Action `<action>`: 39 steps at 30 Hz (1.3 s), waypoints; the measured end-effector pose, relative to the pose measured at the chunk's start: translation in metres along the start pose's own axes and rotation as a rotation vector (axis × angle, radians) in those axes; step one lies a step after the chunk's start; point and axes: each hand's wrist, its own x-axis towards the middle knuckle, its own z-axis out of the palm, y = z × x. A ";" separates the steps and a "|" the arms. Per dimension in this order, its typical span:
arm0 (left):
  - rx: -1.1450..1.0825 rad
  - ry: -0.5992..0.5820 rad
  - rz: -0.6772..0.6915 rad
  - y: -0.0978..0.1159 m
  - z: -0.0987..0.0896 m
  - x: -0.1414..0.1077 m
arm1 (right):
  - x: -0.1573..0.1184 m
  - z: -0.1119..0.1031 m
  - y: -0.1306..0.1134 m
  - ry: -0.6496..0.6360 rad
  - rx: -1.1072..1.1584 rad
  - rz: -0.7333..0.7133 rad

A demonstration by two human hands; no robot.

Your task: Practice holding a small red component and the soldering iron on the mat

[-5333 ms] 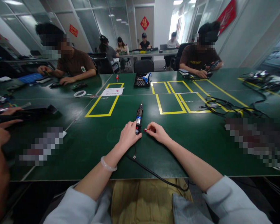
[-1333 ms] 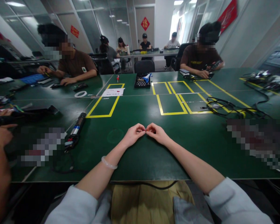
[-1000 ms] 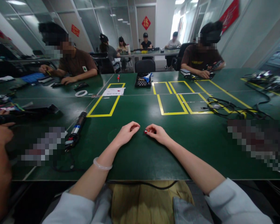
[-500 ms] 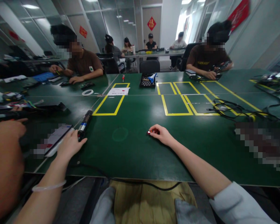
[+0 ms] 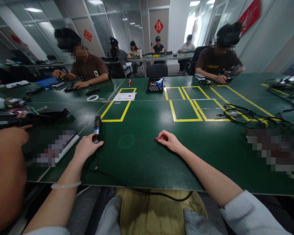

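The left hand [image 5: 88, 147] of a seated person is closed around the rear end of a black corded power tool [image 5: 96, 130] with a silver-and-blue band, the tool lying near the table's near-left side and pointing away from the wearer. The right hand [image 5: 169, 141], thumb and fingers pinched together, grips a small red part [image 5: 156, 139] just above or on the green table [image 5: 142, 166]; which of the two cannot be told. The hands are well apart. A translucent white bangle [image 5: 66, 185] circles the left wrist, and a black cable [image 5: 161, 195] loops past the table's near edge above the wearer's lap.

Beside the left hand lies a flat, white-edged object [image 5: 70, 147], its face pixelated. At far left, a co-worker's arm [image 5: 8, 163] reaches onto the table. Farther out, yellow tape [image 5: 187, 120] marks rectangles, one partly covered by a white sheet [image 5: 124, 96]. A white ring [image 5: 92, 98], a red-handled tool [image 5: 129, 82] and a black tray [image 5: 152, 89] sit toward the far side, while black cables [image 5: 235, 111] tangle at right. Two people in brown shirts work across the table; others sit at a second table behind.
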 end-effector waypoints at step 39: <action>0.008 0.181 0.531 0.256 0.055 -0.053 | -0.004 -0.001 0.003 0.170 -0.179 -0.130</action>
